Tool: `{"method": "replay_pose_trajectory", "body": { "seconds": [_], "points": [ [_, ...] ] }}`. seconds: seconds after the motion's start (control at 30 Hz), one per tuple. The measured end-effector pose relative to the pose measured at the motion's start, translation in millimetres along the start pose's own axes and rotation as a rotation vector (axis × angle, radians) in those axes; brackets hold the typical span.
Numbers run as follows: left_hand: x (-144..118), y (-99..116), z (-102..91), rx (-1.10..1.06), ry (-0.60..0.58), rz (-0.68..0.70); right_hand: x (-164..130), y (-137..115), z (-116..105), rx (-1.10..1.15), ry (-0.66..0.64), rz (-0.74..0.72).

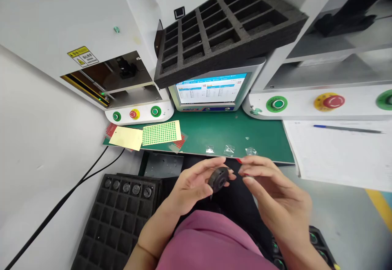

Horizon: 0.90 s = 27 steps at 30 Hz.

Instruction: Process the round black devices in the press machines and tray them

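1. My left hand (191, 184) has its fingers (214, 166) closed around a small round black part (219, 179). I hold it up over my lap, in front of my pink top (211, 241).
2. My right hand (275, 196) is just beside the part. Its fingers (245, 171) are loose and hold nothing, with the tips nearly touching the part.
3. Down to the left of my fingers is a black foam tray (116, 217). Only its top row has round parts in it. The rest of the holes are empty, so I think most of the work is left.
4. Past my fingers, on the green tabletop (263, 139), lie three little clear bags (229, 150).
5. Farther off to the left is a sheet of green dot stickers (161, 132).
6. Farthest is a screen (211, 90), with another empty foam tray (220, 25) on top.
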<state>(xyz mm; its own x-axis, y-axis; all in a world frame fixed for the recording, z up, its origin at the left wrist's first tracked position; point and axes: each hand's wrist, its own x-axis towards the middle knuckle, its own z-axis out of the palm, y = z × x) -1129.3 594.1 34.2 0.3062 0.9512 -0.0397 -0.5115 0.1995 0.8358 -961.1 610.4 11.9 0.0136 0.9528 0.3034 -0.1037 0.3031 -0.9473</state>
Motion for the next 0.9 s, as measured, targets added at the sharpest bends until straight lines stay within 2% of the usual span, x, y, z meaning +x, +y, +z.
{"method": "replay_pose_trajectory", "body": {
  "seconds": [0.07,0.23,0.43,0.6,0.67,0.7,0.83,0.9],
  "points": [
    [2,-1,1.5,-0.075,-0.014,-0.015,0,-3,2,0.025,0.025,-0.012],
    [8,-7,-2.8,-0.213,-0.015,-0.149,-1,-9,5,0.127,0.034,0.013],
    [10,-12,-5.9,-0.208,0.032,-0.197,1,-18,11,0.332,-0.036,0.24],
    [8,-14,-3.8,-0.101,0.029,-0.215,4,-18,11,0.439,-0.05,0.363],
    [5,-14,-1.9,0.041,0.066,-0.127,5,-17,10,0.459,0.01,0.392],
    [4,-15,-0.7,0.155,0.087,-0.033,5,-16,10,0.475,0.053,0.413],
    [3,-16,1.8,0.744,0.097,0.503,3,-8,9,0.582,0.183,0.583],
    [7,-17,-1.0,0.889,0.055,0.688,0,-2,11,0.634,0.168,0.68]
  ]
}}
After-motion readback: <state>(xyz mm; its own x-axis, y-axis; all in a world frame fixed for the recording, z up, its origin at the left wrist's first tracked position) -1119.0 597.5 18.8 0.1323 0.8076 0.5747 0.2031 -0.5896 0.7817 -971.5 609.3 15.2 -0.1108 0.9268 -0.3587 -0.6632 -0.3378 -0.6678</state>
